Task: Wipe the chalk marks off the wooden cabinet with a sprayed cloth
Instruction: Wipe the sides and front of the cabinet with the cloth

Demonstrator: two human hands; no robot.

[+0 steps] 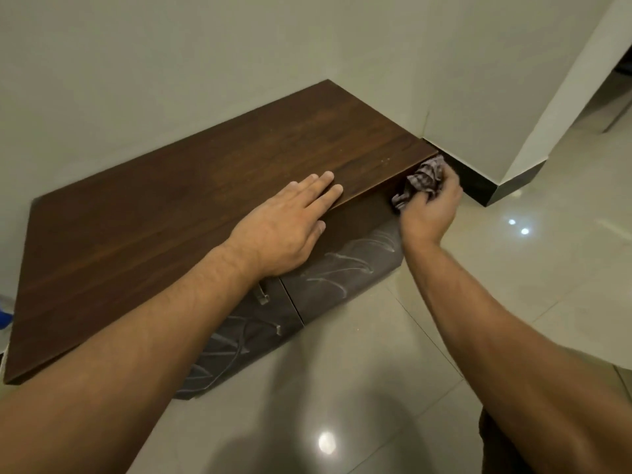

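Right hand fingers clutch bunched cloth against cabinet end; left hand flat.

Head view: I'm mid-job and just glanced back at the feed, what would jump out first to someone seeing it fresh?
The white chalk marks scrawled over the dark cabinet doors, low at centre, stand out most. At the cabinet's right end, just under the top's edge, the right hand grips a crumpled cloth against the front. The left hand lies flat on the top, fingers over the front edge.
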